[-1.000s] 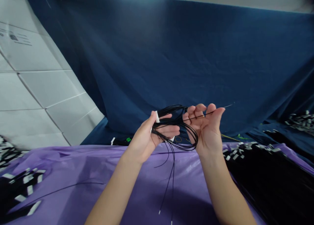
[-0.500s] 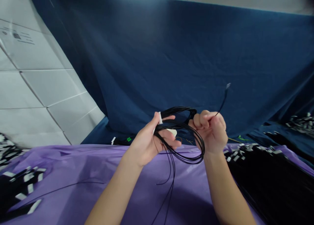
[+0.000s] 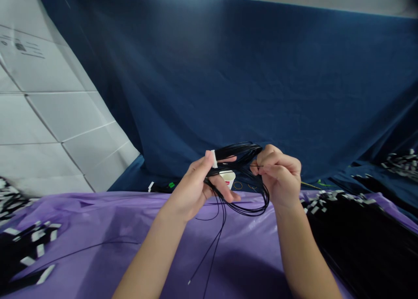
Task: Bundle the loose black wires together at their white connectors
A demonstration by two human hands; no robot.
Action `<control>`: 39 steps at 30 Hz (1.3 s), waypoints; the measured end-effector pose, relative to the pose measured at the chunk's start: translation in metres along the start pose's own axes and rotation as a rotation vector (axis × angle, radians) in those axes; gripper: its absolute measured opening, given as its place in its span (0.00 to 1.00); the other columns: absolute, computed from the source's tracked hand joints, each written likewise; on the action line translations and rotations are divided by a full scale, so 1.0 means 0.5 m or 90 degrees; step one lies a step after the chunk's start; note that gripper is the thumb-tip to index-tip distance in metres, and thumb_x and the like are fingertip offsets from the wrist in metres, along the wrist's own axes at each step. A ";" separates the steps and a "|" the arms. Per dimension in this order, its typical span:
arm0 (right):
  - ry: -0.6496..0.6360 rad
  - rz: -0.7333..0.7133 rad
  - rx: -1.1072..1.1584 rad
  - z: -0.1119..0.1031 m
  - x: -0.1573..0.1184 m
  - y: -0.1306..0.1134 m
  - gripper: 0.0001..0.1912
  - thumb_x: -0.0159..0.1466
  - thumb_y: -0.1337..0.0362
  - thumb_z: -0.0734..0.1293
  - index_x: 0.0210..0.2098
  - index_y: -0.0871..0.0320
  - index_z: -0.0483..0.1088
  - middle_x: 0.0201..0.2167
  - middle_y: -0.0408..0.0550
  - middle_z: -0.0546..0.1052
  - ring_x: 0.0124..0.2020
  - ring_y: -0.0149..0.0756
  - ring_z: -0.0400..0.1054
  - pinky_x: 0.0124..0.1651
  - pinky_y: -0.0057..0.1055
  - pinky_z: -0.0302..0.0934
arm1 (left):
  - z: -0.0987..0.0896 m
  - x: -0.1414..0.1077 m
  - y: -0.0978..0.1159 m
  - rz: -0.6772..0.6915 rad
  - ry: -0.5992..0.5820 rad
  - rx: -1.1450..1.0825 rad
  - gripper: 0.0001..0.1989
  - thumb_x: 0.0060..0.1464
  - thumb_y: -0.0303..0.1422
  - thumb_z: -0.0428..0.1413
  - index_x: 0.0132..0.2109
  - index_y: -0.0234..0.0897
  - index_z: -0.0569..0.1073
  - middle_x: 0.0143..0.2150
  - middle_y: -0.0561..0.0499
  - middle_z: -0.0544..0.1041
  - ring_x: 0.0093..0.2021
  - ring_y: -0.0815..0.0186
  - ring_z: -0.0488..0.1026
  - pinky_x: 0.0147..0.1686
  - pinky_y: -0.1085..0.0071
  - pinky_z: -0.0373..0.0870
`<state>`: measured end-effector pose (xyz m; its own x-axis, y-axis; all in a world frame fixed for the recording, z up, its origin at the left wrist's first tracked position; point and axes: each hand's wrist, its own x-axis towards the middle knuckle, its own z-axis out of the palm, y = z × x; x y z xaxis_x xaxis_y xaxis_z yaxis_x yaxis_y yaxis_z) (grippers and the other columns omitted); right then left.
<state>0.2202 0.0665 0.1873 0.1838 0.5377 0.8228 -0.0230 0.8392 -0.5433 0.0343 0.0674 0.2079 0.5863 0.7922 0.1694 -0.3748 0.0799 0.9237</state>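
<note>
A coil of thin black wires (image 3: 243,153) hangs between both hands above a purple sheet (image 3: 98,229). My left hand (image 3: 196,188) pinches the coil near a small white tag (image 3: 214,158), thumb on top. My right hand (image 3: 281,177) is closed on the coil's right side, and its fingertips pinch one wire end. Loose wire tails (image 3: 212,242) dangle from the coil down to the sheet, one ending in a pale tip.
A dense pile of black wires with white tags (image 3: 355,238) lies at the right, a smaller pile (image 3: 26,251) at the left. A small white cup (image 3: 227,177) stands behind the hands. Dark blue cloth (image 3: 244,81) hangs behind; white cartons (image 3: 48,116) are stacked at the left.
My right hand went from spread open to a fist, then brought the raised wire end down against the coil. The coil's lower loop grew and the dangling tails swung left.
</note>
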 end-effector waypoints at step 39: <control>-0.026 -0.010 -0.281 0.030 -0.009 -0.042 0.04 0.62 0.68 0.69 0.30 0.57 0.74 0.23 0.40 0.70 0.25 0.28 0.62 0.30 0.30 0.58 | -0.001 0.015 -0.014 0.004 0.012 0.140 0.27 0.63 0.51 0.45 0.47 0.31 0.73 0.22 0.45 0.78 0.27 0.59 0.79 0.37 0.65 0.73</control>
<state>0.2052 0.0477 0.1975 0.1420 0.5355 0.8325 0.4028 0.7370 -0.5428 0.0409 0.0728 0.2027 0.5708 0.8032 0.1704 -0.2106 -0.0573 0.9759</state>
